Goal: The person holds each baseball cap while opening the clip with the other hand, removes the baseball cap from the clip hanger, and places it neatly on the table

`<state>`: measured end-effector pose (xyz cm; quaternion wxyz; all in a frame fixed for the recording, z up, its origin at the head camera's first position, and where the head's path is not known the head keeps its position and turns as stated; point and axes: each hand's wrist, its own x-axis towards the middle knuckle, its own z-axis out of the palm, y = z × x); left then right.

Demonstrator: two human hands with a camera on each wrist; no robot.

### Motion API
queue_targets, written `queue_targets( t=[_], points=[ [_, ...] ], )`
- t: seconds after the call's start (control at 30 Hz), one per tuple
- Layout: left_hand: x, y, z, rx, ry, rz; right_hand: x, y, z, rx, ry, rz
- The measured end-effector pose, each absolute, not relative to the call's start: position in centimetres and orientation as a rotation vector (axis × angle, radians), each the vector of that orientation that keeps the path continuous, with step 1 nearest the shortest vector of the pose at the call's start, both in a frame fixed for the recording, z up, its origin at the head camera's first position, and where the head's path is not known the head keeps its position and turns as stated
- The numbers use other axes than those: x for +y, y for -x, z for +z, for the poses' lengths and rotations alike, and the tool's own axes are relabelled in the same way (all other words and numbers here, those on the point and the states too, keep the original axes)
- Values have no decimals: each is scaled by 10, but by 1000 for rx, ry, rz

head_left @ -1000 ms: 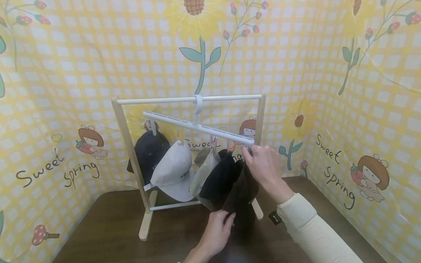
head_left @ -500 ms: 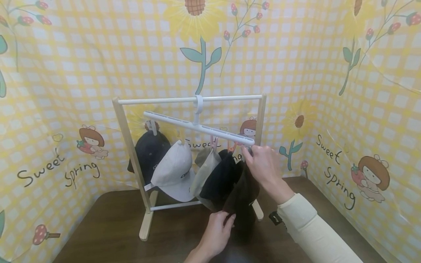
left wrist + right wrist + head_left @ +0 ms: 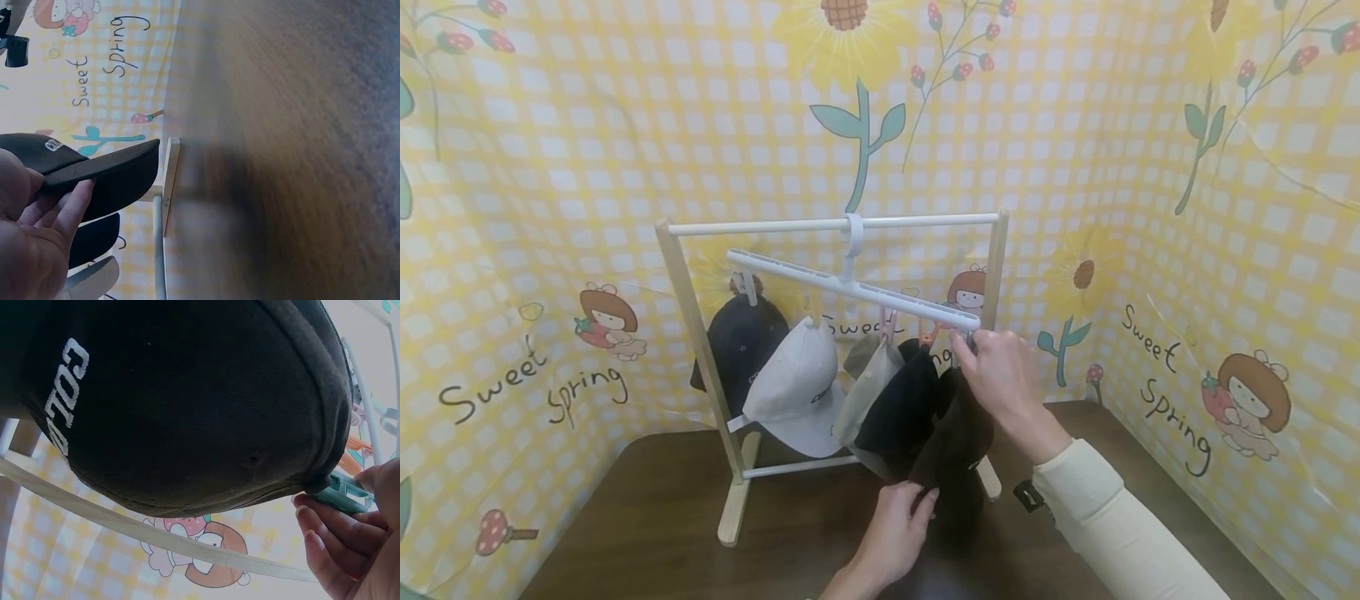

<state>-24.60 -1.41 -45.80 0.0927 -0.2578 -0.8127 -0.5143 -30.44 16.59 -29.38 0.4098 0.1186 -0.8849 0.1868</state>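
Note:
A dark brown cap [image 3: 951, 454] with white lettering hangs at the low right end of a tilted white hanger [image 3: 850, 290]. My left hand [image 3: 891, 533] pinches its brim [image 3: 119, 178] from below, thumb on one side and fingers on the other. At the cap's top, my right hand [image 3: 1003, 375] pinches a green clip [image 3: 340, 495] that sits against the cap's edge. To the left, other clips on the hanger hold a black cap [image 3: 898, 421], a beige cap [image 3: 868, 400], a white cap [image 3: 797, 387] and a dark cap [image 3: 745, 342].
A wooden rack [image 3: 730, 425] with a white top rod [image 3: 760, 228] carries the hanger and stands on a brown table [image 3: 647, 500]. Patterned yellow cloth [image 3: 587, 167] surrounds the table. A small black object [image 3: 1028, 497] appears beside the right sleeve [image 3: 1097, 492].

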Motion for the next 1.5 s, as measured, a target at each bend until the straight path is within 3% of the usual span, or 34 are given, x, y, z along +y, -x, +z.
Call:
queue_targets(
  t=[1.5],
  points=[
    [-19,244,-470,-2480,876,-1538,171,304,-293,-2265,-258,464]
  ],
)
